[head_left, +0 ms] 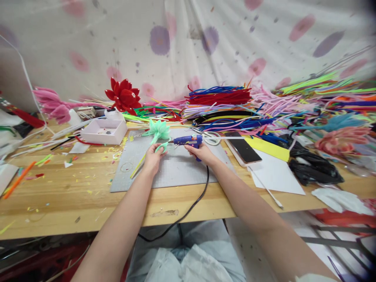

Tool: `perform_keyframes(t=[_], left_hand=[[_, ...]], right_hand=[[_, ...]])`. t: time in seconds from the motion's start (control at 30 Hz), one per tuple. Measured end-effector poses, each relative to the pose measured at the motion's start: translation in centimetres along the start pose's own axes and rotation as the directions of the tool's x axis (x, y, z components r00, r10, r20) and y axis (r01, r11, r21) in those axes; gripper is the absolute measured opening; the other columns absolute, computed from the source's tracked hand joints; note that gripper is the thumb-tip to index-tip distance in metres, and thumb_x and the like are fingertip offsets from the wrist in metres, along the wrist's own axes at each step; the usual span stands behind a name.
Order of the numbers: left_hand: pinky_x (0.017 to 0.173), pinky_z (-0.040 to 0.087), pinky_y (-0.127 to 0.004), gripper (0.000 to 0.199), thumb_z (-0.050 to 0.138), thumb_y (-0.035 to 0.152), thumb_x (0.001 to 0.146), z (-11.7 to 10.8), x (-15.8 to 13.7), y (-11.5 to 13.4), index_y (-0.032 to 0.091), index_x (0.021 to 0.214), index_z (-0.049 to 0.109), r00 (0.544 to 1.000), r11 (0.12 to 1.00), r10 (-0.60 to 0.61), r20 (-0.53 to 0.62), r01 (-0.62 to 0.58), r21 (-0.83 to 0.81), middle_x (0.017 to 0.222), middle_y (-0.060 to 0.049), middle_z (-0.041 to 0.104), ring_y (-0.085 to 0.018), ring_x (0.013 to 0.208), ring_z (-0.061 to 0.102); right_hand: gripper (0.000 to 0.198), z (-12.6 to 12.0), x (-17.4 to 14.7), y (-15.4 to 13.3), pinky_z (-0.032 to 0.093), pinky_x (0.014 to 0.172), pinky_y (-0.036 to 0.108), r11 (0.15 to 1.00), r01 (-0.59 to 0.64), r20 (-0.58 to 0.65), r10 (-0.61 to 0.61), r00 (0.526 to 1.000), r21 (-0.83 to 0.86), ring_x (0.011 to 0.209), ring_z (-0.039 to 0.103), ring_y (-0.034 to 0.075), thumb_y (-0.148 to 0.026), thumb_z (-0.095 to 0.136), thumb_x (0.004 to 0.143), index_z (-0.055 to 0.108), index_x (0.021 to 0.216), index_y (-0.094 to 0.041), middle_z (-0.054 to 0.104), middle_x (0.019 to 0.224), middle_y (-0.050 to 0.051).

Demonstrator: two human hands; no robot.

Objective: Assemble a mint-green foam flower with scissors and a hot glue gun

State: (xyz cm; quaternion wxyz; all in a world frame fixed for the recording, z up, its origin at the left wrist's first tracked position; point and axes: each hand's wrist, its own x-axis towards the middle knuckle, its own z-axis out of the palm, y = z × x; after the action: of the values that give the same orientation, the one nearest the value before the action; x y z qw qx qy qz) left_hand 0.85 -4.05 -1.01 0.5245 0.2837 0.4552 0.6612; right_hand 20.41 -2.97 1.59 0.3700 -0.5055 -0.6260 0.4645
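Observation:
My right hand [196,152] is wrapped round a blue glue gun [186,140], a long white glue stick [225,138] sticking out of its back. The nozzle points left, close to a mint-green petal [162,147] of pipe cleaner pinched in my left hand [154,156]. Just beyond the left hand, a mint-green pipe-cleaner flower [158,131] rests on the grey cutting mat [176,174]. A thin yellow stick [137,167] lies beside my left wrist. From the gun's handle a black cord [192,205] runs down over the table edge.
Behind the mat lie scissors [216,140] and heaps of coloured pipe cleaners [220,96]. A white box [102,133] and a red flower [123,96] stand at the left back. To the right are a phone [243,148], white paper [277,174] and a black plastic bag [314,166].

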Motion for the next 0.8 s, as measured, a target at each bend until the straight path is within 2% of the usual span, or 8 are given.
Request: perform_keyframes(t=[0.5,0.67,0.8], left_hand=[[0.071,0.048,-0.026,0.018,0.070,0.008,0.059,-0.09,0.05,-0.07,0.014,0.071,0.058,1.000,0.999,-0.012,0.003,0.012,-0.044,0.071,0.002,0.055,-0.007,0.066,0.052],[0.071,0.048,-0.025,0.018,0.069,0.006,0.060,-0.12,0.06,0.03,0.015,0.071,0.058,0.999,0.997,-0.037,0.004,0.037,-0.065,0.071,0.003,0.055,-0.007,0.065,0.052],[0.069,0.049,-0.022,0.017,0.070,0.006,0.061,-0.13,0.03,0.22,0.015,0.071,0.059,0.997,0.994,-0.065,0.037,0.068,-0.091,0.071,0.002,0.056,-0.006,0.064,0.052]], right_hand=[[0.040,0.14,-0.06,-0.12,0.032,0.045,0.022,1.000,-0.009,-0.003,0.009,1.000,-0.012,0.044,0.038,0.007,-0.056,0.062,0.064,0.052,0.063,-0.017,0.049,0.052,-0.003],[0.039,0.11,0.01,-0.09,0.032,0.044,0.022,1.000,-0.001,-0.039,0.001,0.999,0.011,0.043,0.039,0.007,-0.054,0.062,0.064,0.052,0.062,-0.017,0.049,0.052,-0.003],[0.038,0.21,-0.20,-0.35,0.033,0.045,0.022,0.999,0.008,-0.010,-0.007,1.000,0.037,0.044,0.040,0.007,-0.054,0.062,0.064,0.052,0.064,-0.017,0.049,0.052,-0.003]])
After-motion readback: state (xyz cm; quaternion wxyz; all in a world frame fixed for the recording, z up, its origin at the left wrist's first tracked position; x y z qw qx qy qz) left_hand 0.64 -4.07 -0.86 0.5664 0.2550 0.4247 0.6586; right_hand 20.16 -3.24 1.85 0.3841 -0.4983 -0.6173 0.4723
